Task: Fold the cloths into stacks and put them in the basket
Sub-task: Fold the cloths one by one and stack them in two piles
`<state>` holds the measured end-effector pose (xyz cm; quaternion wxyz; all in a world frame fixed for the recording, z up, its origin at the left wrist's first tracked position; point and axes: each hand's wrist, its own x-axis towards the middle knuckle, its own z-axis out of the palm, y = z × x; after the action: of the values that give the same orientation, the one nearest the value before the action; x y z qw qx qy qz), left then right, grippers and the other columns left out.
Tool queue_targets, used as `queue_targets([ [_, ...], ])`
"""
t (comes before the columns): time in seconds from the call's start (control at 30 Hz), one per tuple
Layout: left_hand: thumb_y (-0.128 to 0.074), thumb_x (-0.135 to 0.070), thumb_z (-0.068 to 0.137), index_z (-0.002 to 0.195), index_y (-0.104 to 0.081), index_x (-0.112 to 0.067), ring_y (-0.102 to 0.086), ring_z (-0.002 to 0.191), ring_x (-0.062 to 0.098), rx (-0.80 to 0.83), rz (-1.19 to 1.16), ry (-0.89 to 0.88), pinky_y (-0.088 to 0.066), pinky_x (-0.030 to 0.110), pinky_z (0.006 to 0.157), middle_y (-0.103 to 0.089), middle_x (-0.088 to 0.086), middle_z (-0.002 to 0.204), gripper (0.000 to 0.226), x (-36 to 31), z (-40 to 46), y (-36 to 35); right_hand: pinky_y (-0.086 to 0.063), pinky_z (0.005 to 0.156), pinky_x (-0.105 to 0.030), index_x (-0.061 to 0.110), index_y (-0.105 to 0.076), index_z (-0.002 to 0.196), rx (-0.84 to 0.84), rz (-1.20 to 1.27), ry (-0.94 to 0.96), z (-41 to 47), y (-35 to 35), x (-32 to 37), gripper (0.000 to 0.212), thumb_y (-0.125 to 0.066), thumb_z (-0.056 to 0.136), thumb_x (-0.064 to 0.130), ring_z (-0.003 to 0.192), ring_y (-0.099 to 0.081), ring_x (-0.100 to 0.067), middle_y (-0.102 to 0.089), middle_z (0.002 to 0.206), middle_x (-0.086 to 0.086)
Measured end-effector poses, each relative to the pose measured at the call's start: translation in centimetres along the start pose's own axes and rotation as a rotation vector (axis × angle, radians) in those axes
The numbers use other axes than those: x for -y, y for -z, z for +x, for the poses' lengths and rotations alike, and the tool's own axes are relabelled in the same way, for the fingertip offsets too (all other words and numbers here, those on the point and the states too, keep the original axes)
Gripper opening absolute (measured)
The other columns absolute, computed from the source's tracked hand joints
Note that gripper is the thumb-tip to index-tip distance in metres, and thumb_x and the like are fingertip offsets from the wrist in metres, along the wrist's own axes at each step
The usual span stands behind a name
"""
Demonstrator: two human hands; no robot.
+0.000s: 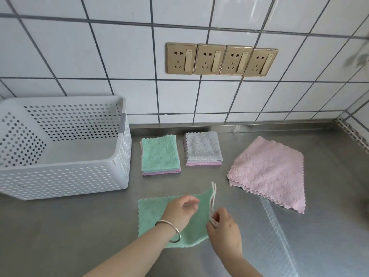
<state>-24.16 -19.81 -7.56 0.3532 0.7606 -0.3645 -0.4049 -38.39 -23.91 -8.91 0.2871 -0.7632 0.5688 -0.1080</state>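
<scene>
Head view: basket (65,176) beside stacks (160,155).

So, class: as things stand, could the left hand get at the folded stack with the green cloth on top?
Probably yes. The left hand rests on the green cloth being folded, and bare counter lies between it and the green-topped stack. The basket stands off to the side, not in the path.

The basket (65,172) is white with a pattern of small round holes. One folded stack (159,154) is mint green on top and lilac below. The second stack (202,148) is pale grey with a diamond pattern over pink. The spread cloth (269,172) is pink with a wavy edge. The cloth in front (151,214) is green. The desk (60,226) is grey metal, the wall tiles (123,52) white with dark lines, the sockets (220,59) golden.
</scene>
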Motion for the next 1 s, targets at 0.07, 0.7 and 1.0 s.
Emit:
queue_targets([
  [0.07, -0.061, -0.021, 0.084, 0.081, -0.065, -0.037, -0.063, 0.087, 0.007, 0.008, -0.122, 0.041, -0.051, 0.018, 0.083, -0.066, -0.019, 0.085, 0.017, -0.8, 0.1, 0.0, -0.03, 0.049, -0.028, 0.029, -0.026, 0.064, -0.039, -0.011, 0.124, -0.4, -0.6, 1.5, 0.041, -0.061, 0.071, 0.009, 0.056, -0.04, -0.02, -0.037, 0.061, 0.011],
  [0.7, -0.065, -0.017, 0.078, 0.063, -0.051, -0.03, -0.057, 0.073, 0.014, -0.446, -0.065, 0.242, -0.038, 0.019, 0.066, -0.061, -0.009, 0.07, 0.024, 2.9, -2.3, 4.8, -0.037, 0.074, -0.017, 0.026, -0.049, 0.102, -0.013, -0.182, 0.806, -1.5, -5.4, 3.1, 0.068, -0.067, 0.036, 0.027, 0.095, -0.046, -0.011, -0.053, 0.115, 0.007],
  [1.0, -0.064, -0.009, 0.077, 0.07, -0.039, -0.033, -0.064, 0.087, 0.025, -0.51, -0.083, 0.402, -0.039, 0.022, 0.073, -0.056, -0.008, 0.069, 0.035, 7.1, -2.9, 6.7, -0.028, 0.097, -0.038, 0.028, -0.046, 0.122, 0.341, -0.438, 0.728, -1.3, -8.0, 1.5, 0.105, -0.068, 0.022, 0.053, 0.119, -0.041, -0.011, -0.048, 0.131, 0.008],
])
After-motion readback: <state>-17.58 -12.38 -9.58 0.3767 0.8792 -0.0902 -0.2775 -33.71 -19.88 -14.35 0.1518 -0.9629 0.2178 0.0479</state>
